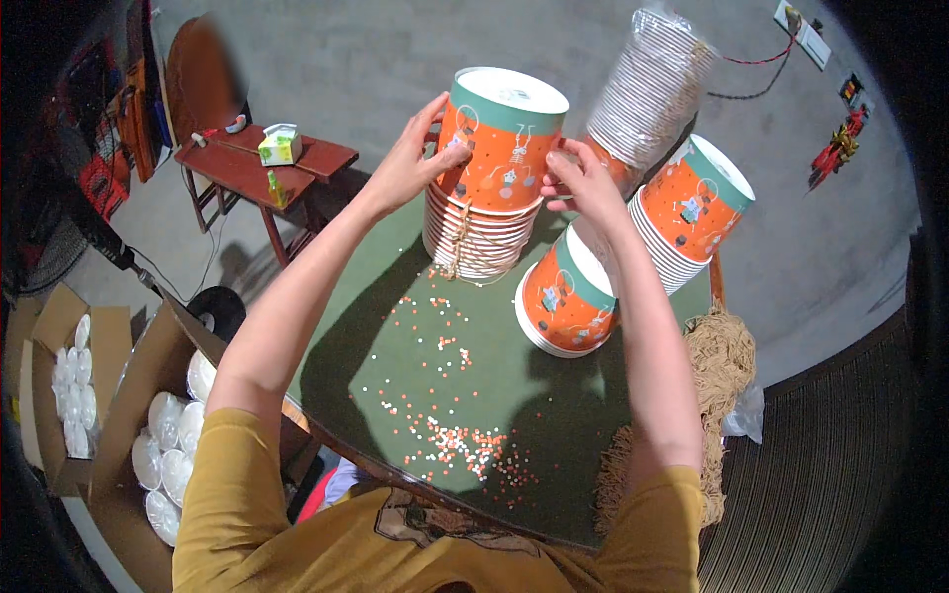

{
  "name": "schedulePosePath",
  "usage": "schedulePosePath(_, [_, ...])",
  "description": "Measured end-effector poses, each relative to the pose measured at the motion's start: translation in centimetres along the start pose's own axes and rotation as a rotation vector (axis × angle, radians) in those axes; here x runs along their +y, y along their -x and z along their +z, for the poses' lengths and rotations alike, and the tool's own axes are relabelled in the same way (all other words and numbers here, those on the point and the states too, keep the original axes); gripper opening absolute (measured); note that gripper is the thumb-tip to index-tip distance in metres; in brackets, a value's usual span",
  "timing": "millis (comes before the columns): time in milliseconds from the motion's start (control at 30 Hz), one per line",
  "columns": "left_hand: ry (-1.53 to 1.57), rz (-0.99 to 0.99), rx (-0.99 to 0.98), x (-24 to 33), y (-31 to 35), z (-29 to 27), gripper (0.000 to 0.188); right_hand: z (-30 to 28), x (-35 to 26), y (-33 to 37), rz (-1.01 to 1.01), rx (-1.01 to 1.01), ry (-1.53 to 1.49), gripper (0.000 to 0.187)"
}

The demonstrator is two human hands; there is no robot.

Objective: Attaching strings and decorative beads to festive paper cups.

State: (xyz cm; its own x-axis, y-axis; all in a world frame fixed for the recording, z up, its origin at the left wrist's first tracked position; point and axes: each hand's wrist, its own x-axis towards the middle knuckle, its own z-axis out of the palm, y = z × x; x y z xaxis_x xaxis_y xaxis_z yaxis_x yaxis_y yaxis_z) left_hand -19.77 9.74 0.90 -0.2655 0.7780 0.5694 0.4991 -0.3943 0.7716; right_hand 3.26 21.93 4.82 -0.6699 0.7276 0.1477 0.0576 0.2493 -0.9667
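An orange paper bucket with a green band (506,148) stands upside down on top of a stack of nested buckets (474,242) at the far side of the table. Thin tan strings hang over the rims of that stack. My left hand (420,158) grips the bucket's left side, thumb across its front. On the right side my right hand (585,180) holds it with bent fingers. Nearer to me, right of the stack, a short upturned stack of the same buckets (568,292) sits partly behind my right forearm. Another taller stack (695,212) leans beyond it.
Orange and white paper dots (474,450) lie scattered over the green table (371,296). A plastic-wrapped bucket stack (652,84) rises at the back right. Bundled tan string (720,361) lies at the right edge. Open cartons (148,385) hold white lids at left. A red bench (232,158) stands behind.
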Motion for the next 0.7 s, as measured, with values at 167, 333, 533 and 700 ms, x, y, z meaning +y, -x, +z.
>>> schedulePosePath(167, [-0.101,0.043,0.219,-0.9,3.6,0.3,0.063,-0.7,-1.4,4.8,-0.370,0.214,0.695,0.037])
schedulePosePath(333, [0.023,-0.131,0.187,0.0,12.2,6.3,0.029,-0.8,0.4,11.4,-0.353,0.092,1.122,0.025])
schedulePosePath(533, [-0.051,-0.199,-0.180,0.4,16.3,15.0,0.074,-1.3,1.3,12.8,-0.521,0.233,0.968,0.016])
schedulePosePath(700, [0.531,-0.476,-0.148,1.1,16.0,16.7,0.070,-2.3,0.7,14.3,-0.526,0.333,0.877,0.017])
